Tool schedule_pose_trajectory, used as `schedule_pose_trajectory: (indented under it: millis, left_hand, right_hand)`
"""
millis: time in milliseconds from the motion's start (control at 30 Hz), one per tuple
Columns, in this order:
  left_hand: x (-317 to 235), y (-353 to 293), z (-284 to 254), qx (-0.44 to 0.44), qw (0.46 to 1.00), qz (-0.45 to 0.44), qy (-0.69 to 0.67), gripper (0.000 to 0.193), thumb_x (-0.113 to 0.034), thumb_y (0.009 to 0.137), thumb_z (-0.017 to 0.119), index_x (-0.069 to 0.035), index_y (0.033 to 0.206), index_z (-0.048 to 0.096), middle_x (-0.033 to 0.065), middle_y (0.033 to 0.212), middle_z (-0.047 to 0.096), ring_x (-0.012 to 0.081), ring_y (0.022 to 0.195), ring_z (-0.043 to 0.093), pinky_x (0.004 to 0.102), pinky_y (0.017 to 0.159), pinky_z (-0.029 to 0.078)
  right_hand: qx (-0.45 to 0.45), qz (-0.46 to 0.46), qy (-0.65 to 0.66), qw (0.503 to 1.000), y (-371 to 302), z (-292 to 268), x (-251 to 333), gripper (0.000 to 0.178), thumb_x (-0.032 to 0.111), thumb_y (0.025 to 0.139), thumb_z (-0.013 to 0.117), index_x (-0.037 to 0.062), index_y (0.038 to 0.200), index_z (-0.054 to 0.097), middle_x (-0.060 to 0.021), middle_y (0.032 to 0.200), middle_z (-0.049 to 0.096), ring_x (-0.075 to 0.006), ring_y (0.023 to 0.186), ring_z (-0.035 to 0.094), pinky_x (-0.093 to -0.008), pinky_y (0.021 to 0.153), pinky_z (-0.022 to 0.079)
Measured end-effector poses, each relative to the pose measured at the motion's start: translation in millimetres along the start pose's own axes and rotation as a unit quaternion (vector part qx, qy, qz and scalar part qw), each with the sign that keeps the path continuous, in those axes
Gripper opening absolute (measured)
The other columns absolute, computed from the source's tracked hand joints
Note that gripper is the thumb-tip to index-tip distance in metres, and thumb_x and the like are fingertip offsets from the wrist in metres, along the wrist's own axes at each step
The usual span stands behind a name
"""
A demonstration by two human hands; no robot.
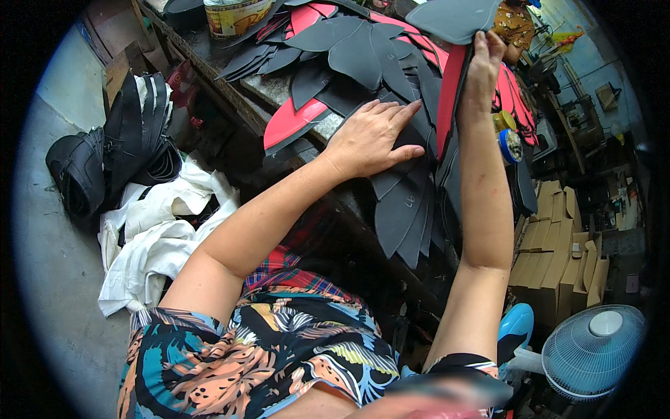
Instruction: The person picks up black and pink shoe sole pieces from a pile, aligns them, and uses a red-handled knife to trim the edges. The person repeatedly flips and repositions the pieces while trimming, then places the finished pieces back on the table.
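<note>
My left hand (375, 137) lies palm down with its fingers stretched out on overlapping dark grey, leaf-shaped cut pieces (408, 202). It grips nothing. At the upper right, my right hand (486, 61) is raised, its fingers closed at the edge of a grey cut piece (450, 19). A narrow red piece (450, 91) hangs down beside that wrist; whether it is joined to the grey one I cannot tell. A red-faced cut piece (296, 124) rests left of my left hand. More grey pieces (335, 35) fan out across the worktable (262, 94).
A printed bucket (239, 19) stands at the far left of the table. Beside my right forearm is a blue-rimmed jar (510, 146). Black parts (115, 150) and white cloth (164, 230) are heaped at left. Cardboard boxes (548, 251) and a fan (593, 353) stand at right.
</note>
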State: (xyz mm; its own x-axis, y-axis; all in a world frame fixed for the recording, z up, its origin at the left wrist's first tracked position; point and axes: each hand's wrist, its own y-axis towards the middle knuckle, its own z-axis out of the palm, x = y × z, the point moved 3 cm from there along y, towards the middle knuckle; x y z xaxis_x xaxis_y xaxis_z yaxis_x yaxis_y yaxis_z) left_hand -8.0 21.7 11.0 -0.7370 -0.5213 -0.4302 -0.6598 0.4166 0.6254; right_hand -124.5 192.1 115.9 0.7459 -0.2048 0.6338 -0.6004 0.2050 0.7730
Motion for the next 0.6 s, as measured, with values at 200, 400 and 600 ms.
schedule_pose_trajectory:
  millis: [200,400,600]
  left_hand:
    - [1.9,-1.9,9.0,-0.008,0.996,0.054,0.065,0.053,-0.049,0.094,0.056,-0.004,0.121,0.062,0.0177,0.128,0.06,0.0322,0.126,0.052,0.0441,0.11,0.035]
    - [15.6,2.2,-5.8,-0.072,0.97,0.046,-0.226,0.045,-0.043,0.1,0.048,-0.006,0.118,0.067,0.0175,0.126,0.061,0.0325,0.126,0.051,0.0445,0.106,0.038]
    - [-35.8,12.3,-63.8,-0.052,0.977,0.099,-0.182,0.06,-0.054,0.098,0.043,-0.005,0.127,0.063,0.0185,0.128,0.06,0.0314,0.125,0.052,0.0428,0.105,0.039]
  right_hand:
    - [0.018,0.004,0.185,0.983,50.6,-42.9,71.6,0.019,0.012,0.098,0.057,0.0063,0.115,0.05,-0.0094,0.092,0.06,-0.0173,0.081,0.061,-0.0287,0.063,0.049]
    - [0.026,-0.09,-0.36,0.928,8.9,-55.7,145.5,0.023,0.022,0.099,0.061,0.0064,0.115,0.062,-0.0087,0.108,0.063,-0.0242,0.102,0.063,-0.0335,0.087,0.049]
    - [0.067,-0.118,-0.265,0.955,-74.5,-49.0,129.8,0.016,0.02,0.099,0.062,0.0061,0.106,0.059,-0.0009,0.089,0.059,-0.0115,0.083,0.054,-0.0289,0.073,0.046]
